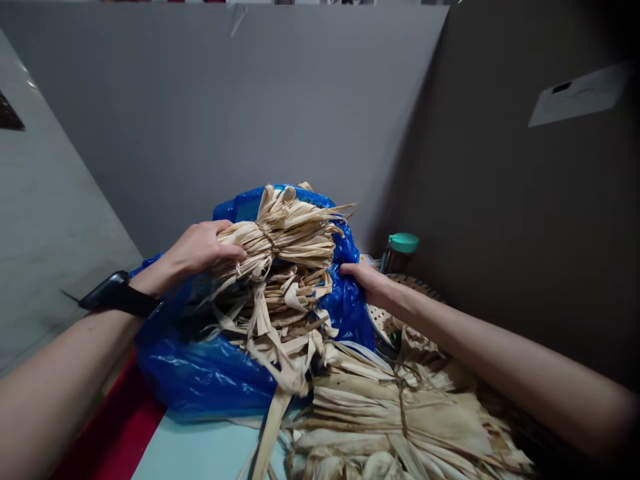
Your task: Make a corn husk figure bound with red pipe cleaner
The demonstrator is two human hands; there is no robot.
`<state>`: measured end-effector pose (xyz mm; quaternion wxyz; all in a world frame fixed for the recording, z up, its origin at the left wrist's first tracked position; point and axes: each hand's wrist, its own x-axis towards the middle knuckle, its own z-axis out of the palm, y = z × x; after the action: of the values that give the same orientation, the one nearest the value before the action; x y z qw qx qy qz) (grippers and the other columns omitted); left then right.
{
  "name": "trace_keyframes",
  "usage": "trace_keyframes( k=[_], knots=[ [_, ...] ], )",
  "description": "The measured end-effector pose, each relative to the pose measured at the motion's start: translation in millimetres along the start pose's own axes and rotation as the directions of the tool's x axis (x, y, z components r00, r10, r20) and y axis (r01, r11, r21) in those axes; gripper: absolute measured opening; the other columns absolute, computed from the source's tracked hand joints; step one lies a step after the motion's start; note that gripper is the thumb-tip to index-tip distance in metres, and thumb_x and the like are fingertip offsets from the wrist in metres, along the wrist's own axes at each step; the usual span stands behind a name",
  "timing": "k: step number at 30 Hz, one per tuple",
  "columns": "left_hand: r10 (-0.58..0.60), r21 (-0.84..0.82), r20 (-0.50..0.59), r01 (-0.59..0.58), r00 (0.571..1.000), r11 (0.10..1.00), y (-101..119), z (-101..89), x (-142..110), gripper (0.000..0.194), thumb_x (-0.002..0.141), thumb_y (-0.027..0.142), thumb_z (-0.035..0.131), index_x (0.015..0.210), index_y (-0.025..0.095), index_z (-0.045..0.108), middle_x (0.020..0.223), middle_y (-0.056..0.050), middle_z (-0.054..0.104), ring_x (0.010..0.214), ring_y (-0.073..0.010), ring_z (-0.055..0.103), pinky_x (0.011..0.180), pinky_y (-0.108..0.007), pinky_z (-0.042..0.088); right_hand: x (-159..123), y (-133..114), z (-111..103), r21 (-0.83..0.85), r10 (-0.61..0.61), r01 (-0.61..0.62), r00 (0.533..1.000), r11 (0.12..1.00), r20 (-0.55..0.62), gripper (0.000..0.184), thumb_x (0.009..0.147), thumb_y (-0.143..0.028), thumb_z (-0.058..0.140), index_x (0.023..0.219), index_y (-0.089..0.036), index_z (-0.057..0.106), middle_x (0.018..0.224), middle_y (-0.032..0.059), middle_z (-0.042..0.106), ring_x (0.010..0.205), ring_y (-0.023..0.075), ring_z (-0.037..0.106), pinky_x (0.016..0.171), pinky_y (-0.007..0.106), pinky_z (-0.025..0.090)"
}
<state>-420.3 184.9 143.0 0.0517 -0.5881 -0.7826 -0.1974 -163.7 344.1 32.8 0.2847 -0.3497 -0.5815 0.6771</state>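
My left hand (213,245), with a black watch on its wrist, grips the left end of a tied bundle of dried husk strips (300,233). That bundle lies at the mouth of a blue plastic bag (210,380), above more loose and knotted dry strips (285,300). My right hand (363,277) pinches the right edge of the blue bag, its thumb on the outside and the other fingers partly hidden. A larger tied bundle of dried husks (400,413) lies in front, to the right of the bag.
A jar with a teal lid (403,241) stands behind my right hand. Below it is a woven basket (385,323), partly hidden by my forearm. A grey panel (280,107) rises behind the bag, and a dark panel (510,220) closes the right side. The surface beneath is pale blue (195,447).
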Motion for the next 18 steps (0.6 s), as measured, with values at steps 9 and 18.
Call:
trace_keyframes(
  k=[9,18],
  knots=[
    [-0.011,0.097,-0.061,0.017,0.998,0.995,0.3,15.4,0.3,0.043,0.064,0.052,0.057,0.096,0.023,0.065,0.090,-0.004,0.070,0.081,-0.0254,0.061,0.067,-0.030,0.039,-23.8,-22.2,-27.0,-0.595,-0.317,0.272,0.948,0.756,0.032,0.037,0.078,-0.040,0.062,0.106,-0.016,0.057,0.100,0.0109,0.067,0.093,0.0255,0.062,0.086,0.039,0.049],
    [0.000,0.092,-0.076,0.007,0.997,0.996,9.2,17.6,3.4,0.040,0.065,0.050,0.060,0.093,0.022,0.066,0.090,-0.006,0.070,0.081,-0.0258,0.061,0.067,-0.032,0.041,-57.6,-2.7,80.7,-0.679,-0.143,0.683,0.669,-0.270,0.730,0.031,0.086,-0.020,0.048,0.114,-0.010,0.056,0.100,0.0174,0.066,0.091,0.0266,0.062,0.084,0.037,0.047]
  ],
)
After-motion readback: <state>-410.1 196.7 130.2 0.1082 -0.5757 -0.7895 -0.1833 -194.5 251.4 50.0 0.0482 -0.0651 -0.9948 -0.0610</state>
